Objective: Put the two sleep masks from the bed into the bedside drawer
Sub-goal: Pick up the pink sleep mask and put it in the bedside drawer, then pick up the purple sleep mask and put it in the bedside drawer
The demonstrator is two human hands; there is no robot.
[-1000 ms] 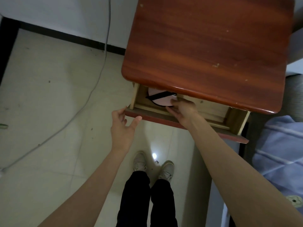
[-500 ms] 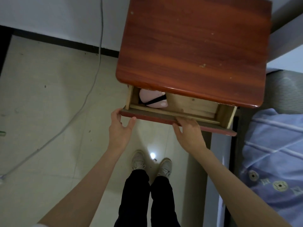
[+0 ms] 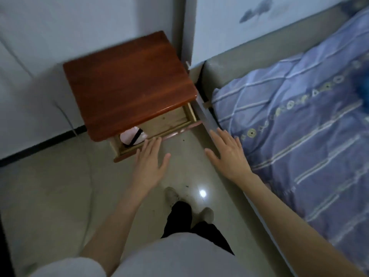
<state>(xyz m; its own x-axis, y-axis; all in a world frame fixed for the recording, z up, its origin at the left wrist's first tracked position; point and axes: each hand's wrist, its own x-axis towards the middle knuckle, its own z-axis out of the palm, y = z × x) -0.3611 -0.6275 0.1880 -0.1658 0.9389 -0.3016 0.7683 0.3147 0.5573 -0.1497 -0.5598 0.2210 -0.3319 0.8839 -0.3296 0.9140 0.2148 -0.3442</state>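
- Head view: the drawer of the nightstand is pulled out, probably left that way so the next mask can go straight in.
- One pink mask with a black strap lies in the drawer's left end, half tucked under the nightstand top. The rest of the drawer that shows looks like bare wood, so there's room beside it.
- The left hand is flat and spread, holding nothing. Its fingertips sit right at the drawer's front edge, just beside the mask. Looks like it's parked there to steady the drawer or be ready to push it shut, but that's a guess.
- The right hand is also wide open and empty, palm down, over the floor right by the edge of the bed. Reads like the start of a reach for mask number two.
- Thing is, no second mask can be made out on the bed. The blue quilt is blurry, and there's a dark blue smudge far right that can't be identified. So its spot can't be told from here.
- Judging by that, the job's about halfway: one in, one to fetch.
- Only one view, so that's all there is.
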